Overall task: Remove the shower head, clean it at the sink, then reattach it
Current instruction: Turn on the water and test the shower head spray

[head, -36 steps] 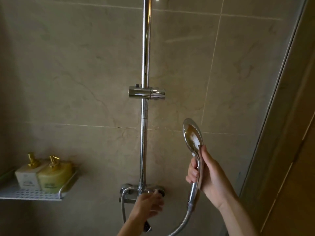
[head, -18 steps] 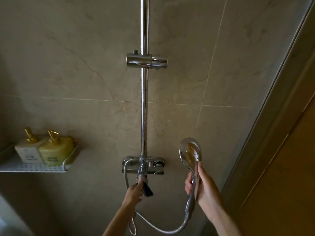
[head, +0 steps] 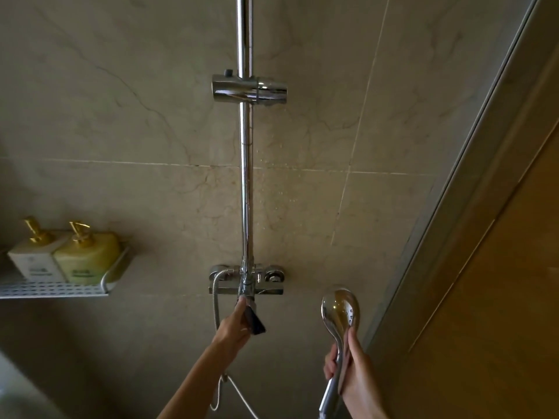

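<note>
Chrome shower head (head: pixel 340 309), gripped in right hand (head: pixel 352 376) fingers, now lower; left hand (head: pixel 234 326) fingers curl on tap lever (head: pixel 253 319), water likely next

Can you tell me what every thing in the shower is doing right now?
shower head: off its holder, held upright in the right hand
holder: empty, up on the rail
tap lever: gripped by the left hand
hose: hanging loose in a loop
two pump bottles: standing side by side on the shelf
</note>
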`<state>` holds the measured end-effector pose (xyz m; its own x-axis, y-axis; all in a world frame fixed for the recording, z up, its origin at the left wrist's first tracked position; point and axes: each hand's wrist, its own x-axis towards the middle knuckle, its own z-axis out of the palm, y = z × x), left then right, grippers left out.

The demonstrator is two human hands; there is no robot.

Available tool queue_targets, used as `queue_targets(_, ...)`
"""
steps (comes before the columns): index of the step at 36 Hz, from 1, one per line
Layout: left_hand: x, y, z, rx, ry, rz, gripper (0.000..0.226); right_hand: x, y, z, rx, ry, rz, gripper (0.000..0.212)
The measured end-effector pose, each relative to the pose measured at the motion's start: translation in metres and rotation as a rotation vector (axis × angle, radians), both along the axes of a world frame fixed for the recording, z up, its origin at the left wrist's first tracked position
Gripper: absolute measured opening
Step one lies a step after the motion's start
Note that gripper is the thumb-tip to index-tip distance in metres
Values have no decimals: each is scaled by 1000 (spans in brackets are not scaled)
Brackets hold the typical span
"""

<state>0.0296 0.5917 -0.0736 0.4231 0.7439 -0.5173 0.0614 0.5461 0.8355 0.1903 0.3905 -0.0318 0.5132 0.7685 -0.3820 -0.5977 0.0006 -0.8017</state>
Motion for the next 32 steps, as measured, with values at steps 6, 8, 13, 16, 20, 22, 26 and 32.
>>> queue_targets(6, -3, 6, 15, -51, 66, 10, 55, 3, -8, -22, -29, -14, 10, 57)
queue_targets(8, -5, 9, 20, -67, 72, -18, 59, 5, -10, -29, -27, -14, 2, 58)
queue_targets(13, -7, 12, 22, -69, 119, -51, 62, 9, -13, -41, -49, -20, -14, 59)
queue_targets(16, -6, 11, 23, -46, 136, -64, 62, 11, -16, -44, -63, -46, -37, 59)
queue_targets(20, -6, 8, 23, -28, 159, -83, 63, 19, -22, -50, -67, -53, -57, 58)
queue_targets(22, -6, 8, 24, -25, 165, -90, 63, 22, -25, -52, -65, -44, -61, 57)
queue_targets(26, -4, 7, 23, -36, 158, -105, 66, 28, -29, -55, -50, -35, -67, 56)
queue_targets(32, -5, 6, 22, -26, 179, -74, 81, 32, -32, -63, -50, -16, -73, 57)
